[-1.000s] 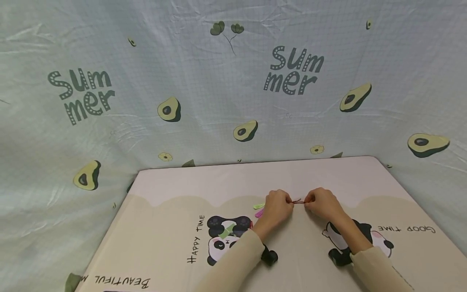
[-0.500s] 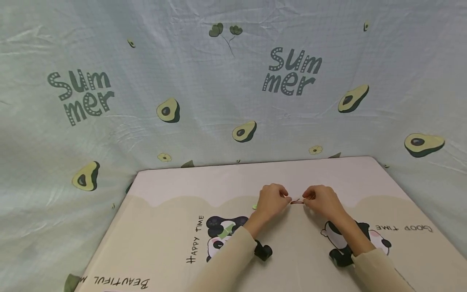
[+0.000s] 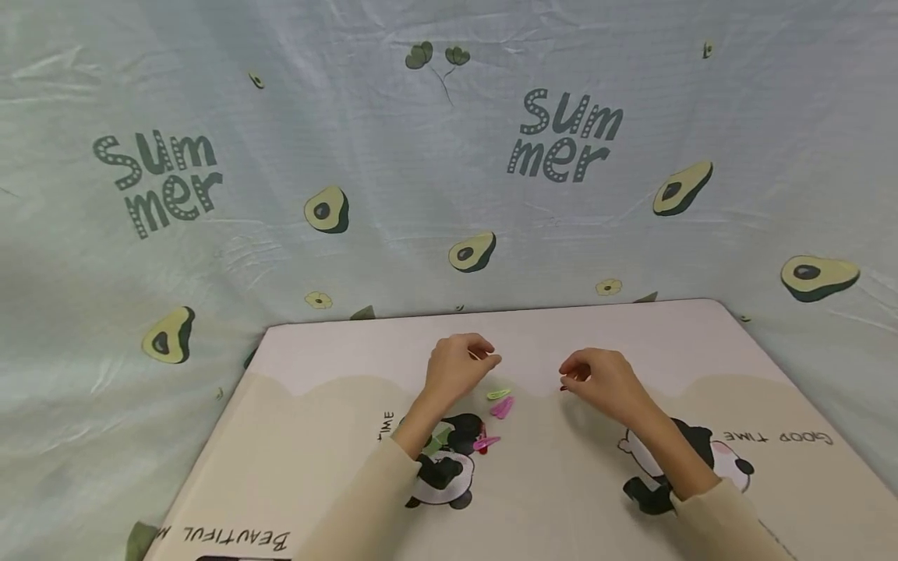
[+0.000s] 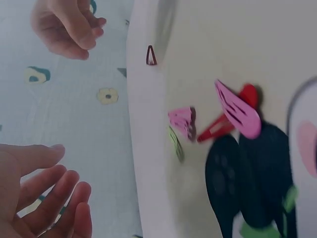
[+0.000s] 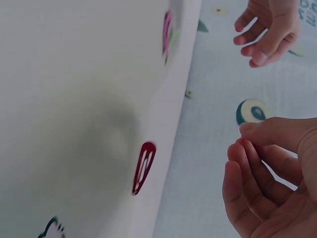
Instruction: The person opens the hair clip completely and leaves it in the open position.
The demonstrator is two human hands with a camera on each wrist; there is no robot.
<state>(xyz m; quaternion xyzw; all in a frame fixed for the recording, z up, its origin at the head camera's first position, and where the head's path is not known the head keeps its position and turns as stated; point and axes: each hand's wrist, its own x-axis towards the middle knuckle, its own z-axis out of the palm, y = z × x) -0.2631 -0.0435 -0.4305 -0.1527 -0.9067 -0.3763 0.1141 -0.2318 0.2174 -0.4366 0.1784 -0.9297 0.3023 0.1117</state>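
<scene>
The left hand (image 3: 459,366) is raised above the table (image 3: 561,475), fingers loosely bent, holding nothing. The right hand (image 3: 609,380) is raised at right, also free of any object; its thumb and index fingertips are close together (contact between them cannot be confirmed). The dark red clip (image 5: 144,166) lies flat on the far part of the table, near the right hand but apart from its fingers. To its left lie the green clip (image 3: 499,394) and, just on the near side, pink clip material (image 3: 502,407) (one clip or two overlapping, not distinguishable). Nearer still, the single pink clip (image 4: 239,111) lies across the bright red clip (image 4: 217,128), beside the printed panda (image 3: 438,475).
</scene>
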